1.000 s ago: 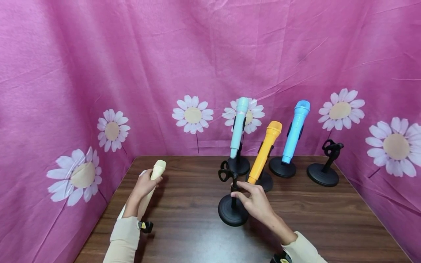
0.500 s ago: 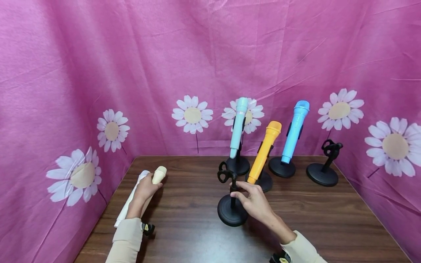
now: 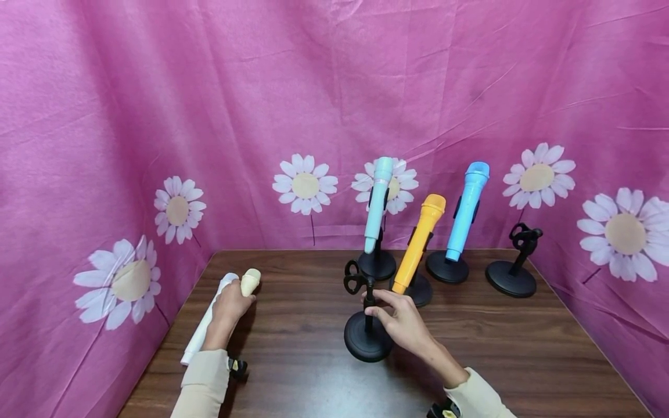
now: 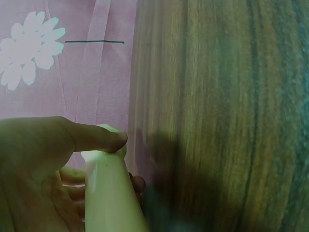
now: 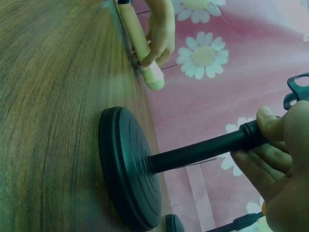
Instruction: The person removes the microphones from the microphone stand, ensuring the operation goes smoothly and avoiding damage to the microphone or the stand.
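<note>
Left wrist view shows me the cream microphone [image 4: 113, 193], whose body head view mostly hides, left fingers [image 4: 99, 137] grasping from above, right fingers [image 5: 258, 171] pinching the black stand [image 5: 198, 150].

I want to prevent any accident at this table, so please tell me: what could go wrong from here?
The left hand grips the cream microphone next to the white microphone; lifting might nudge the white one. The right hand, holding a black stand, appears near the orange microphone; a careless move could knock it.
</note>
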Available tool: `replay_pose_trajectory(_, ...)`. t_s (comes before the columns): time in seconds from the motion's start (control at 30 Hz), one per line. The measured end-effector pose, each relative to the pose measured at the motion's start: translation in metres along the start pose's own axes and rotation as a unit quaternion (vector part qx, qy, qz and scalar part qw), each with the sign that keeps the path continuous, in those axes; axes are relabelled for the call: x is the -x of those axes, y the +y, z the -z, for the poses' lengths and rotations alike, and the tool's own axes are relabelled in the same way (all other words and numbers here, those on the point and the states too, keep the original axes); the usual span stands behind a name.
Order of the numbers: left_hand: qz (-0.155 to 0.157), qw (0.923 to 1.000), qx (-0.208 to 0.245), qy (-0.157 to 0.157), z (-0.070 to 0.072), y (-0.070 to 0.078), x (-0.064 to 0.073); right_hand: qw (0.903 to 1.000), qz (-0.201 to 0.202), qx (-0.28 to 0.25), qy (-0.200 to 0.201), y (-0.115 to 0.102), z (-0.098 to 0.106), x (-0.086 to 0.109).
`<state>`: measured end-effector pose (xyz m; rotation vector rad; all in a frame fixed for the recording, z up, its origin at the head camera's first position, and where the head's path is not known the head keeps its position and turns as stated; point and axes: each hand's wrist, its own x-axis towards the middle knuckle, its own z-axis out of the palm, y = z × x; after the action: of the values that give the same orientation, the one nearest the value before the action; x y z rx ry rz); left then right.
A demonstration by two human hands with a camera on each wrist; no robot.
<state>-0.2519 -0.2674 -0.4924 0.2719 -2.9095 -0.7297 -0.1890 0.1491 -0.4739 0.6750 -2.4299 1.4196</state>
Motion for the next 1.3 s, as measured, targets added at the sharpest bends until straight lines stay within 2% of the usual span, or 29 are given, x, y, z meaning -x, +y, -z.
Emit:
replay_pose_trajectory(0.47,0.006,0.9996,-0.022,0.013,-0.007,-0.002,0.003,0.9995,-0.02,-0.023,-0.008,0.002,-0.001,0.0)
replay_pose_trajectory(0.83,0.007,0.9998,-0.018,0.002,-0.009,0.001,0.002,0.9991,-0.026,-0.032,-0.011,0.0,0.001,0.0)
replay_pose_trajectory(1.17,0.009,0.9998,-0.018,-0.002,-0.003,0.006,0.006,0.9994,-0.02,-0.025,-0.009,0.002,0.001,0.001)
replay_pose_trajectory(1.3,-0.014,0.9995,-0.024,0.018,0.003,0.011,0.007,0.9993,-0.024,-0.027,-0.011,0.001,0.001,0.001)
